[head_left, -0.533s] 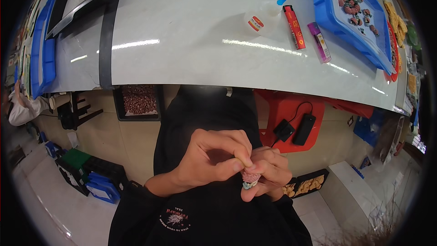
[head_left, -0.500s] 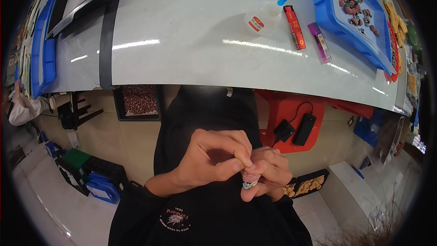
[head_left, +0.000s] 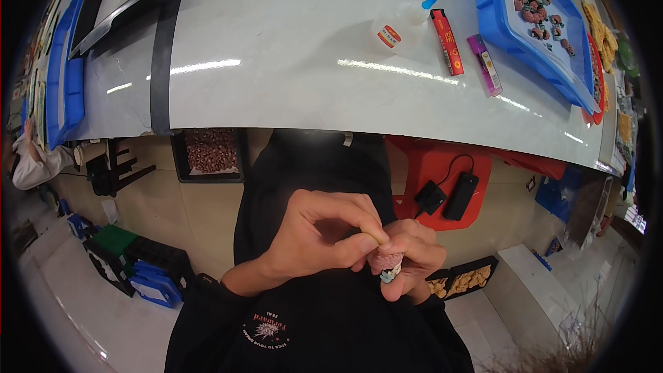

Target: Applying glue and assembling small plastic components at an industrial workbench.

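A small pink, knobbly piece point(head_left: 387, 261) with a white and teal band at its lower end sits in the fingers of my right hand point(head_left: 418, 254), which is closed around it in front of my dark shirt. My left hand point(head_left: 323, 229) reaches across from the left, thumb and forefinger pressed together at the piece's upper edge. What lies between those two fingertips is too small to make out. Part of the piece is hidden behind the fingers of both hands.
On the white table point(head_left: 276, 34) stand a clear bottle with a blue needle tip point(head_left: 397, 32), a red lighter point(head_left: 447, 41) and a purple lighter point(head_left: 485, 64). A blue tray point(head_left: 494, 21) holds several similar pieces. Below, a red stool point(head_left: 449, 211) carries a black adapter point(head_left: 462, 197).
Both hands have shifted slightly to the right together with the pink piece. The piece has tilted a little, and more of its banded end shows. The left pinch stays at its upper edge.
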The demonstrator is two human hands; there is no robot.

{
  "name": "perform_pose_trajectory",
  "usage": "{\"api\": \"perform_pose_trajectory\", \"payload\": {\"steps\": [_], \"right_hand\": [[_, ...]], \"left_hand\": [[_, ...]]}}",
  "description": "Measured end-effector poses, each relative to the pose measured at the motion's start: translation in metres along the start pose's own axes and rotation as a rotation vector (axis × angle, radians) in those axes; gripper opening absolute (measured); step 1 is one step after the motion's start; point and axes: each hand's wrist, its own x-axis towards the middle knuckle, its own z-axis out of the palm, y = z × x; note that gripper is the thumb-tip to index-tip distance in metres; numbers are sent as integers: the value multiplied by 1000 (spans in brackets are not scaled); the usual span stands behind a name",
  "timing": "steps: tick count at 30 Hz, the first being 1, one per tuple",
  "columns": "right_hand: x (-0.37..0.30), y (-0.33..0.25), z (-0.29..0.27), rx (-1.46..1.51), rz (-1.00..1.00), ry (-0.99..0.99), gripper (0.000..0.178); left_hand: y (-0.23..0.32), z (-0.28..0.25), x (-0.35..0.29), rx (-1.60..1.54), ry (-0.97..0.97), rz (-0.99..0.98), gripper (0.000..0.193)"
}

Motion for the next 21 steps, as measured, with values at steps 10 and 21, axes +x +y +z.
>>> {"api": "perform_pose_trajectory", "payload": {"steps": [10, 21], "right_hand": [[2, -3, -5, -98, -16, -25, 56], [4, 0, -9, -260, -135, -88, 52]], "left_hand": [[6, 1, 2, 134, -10, 135, 5], [3, 0, -1, 148, 11, 109, 9]]}}
